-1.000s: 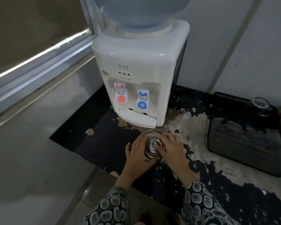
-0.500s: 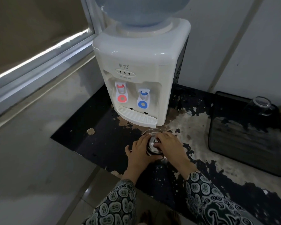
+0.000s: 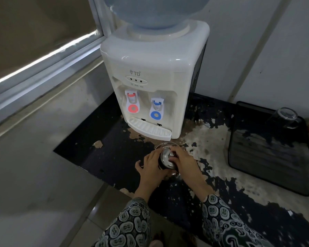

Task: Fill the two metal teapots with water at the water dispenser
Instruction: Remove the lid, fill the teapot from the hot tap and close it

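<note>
A small shiny metal teapot point(image 3: 165, 145) stands on the worn black tabletop, just in front of the white water dispenser point(image 3: 150, 72). My left hand point(image 3: 151, 166) wraps around the pot's left side. My right hand point(image 3: 185, 162) pinches the knob of its round metal lid point(image 3: 165, 160), which sits tilted towards me with the pot's rim showing behind it. My hands hide the pot's body. The dispenser has a red tap point(image 3: 132, 99) on the left, a blue tap point(image 3: 156, 106) on the right and a ribbed drip tray point(image 3: 149, 129) below. I see only one teapot.
A blue water bottle point(image 3: 155, 11) tops the dispenser. A black tray point(image 3: 269, 157) lies to the right, with an upturned glass point(image 3: 284, 117) at its back. The tabletop point(image 3: 103, 145) ends at a corner on the left, above a tiled floor. A window ledge runs along the left.
Both hands stay on the teapot. The lid has tipped up a little under my right fingers, and my view has drifted slightly.
</note>
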Demonstrator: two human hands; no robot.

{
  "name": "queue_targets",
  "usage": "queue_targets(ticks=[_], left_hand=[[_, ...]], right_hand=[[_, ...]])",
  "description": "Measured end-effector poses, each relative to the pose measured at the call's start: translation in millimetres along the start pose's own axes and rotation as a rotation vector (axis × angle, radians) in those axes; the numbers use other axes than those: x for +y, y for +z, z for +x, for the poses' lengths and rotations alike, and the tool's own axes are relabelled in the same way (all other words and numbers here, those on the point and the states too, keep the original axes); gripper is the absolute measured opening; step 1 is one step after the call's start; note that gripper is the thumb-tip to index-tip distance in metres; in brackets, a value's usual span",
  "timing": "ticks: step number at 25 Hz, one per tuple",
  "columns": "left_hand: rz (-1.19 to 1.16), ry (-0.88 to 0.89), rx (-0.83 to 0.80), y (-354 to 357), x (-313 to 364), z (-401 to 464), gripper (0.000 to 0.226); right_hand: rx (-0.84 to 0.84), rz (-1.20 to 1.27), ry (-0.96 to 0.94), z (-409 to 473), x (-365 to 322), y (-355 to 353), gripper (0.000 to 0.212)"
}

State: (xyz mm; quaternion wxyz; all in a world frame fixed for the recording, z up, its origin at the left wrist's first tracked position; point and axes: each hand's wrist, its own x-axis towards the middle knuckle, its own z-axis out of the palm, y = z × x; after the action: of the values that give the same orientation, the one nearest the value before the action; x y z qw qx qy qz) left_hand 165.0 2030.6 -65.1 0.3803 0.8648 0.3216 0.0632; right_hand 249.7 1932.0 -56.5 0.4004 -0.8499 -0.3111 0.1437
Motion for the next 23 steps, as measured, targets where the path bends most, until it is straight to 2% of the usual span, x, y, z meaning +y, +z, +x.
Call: queue_targets(ticks=[3,6,10,11,13,14,15,16,18,23], left_hand=[[-0.010,-0.003,0.013,-1,1,0,0.072],[-0.010,0.026,0.007,-4,0,0,0.074],[-0.014,0.036,-0.033,-6,-1,1,0.072],[-0.024,0.042,-0.056,-6,-1,1,0.073],[-0.019,0.044,-0.097,-7,0,1,0.079],[-0.013,0.042,-0.107,-7,-1,1,0.082],[-0.010,0.041,-0.112,-7,-2,1,0.084],[-0.010,0.042,-0.116,-8,-2,1,0.086],[-0.014,0.054,-0.130,-8,-4,0,0.086],[0.033,0.101,-0.194,-11,-6,-1,0.097]], right_hand=[[0.014,-0.006,-0.033,-1,1,-2,0.026],[0.098,0.083,-0.028,-4,0,-13,0.017],[0.000,0.325,-0.060,-16,-5,-23,0.019],[0.071,0.404,-0.035,-18,-5,-26,0.019],[0.370,0.500,0.077,-20,2,-37,0.014],[0.510,0.501,0.141,-22,10,-43,0.014],[0.578,0.468,0.202,-23,20,-49,0.015],[0.565,0.407,0.255,-25,31,-52,0.016],[0.427,0.241,0.328,-29,51,-51,0.016],[0.224,0.047,0.319,-35,74,-39,0.013]])
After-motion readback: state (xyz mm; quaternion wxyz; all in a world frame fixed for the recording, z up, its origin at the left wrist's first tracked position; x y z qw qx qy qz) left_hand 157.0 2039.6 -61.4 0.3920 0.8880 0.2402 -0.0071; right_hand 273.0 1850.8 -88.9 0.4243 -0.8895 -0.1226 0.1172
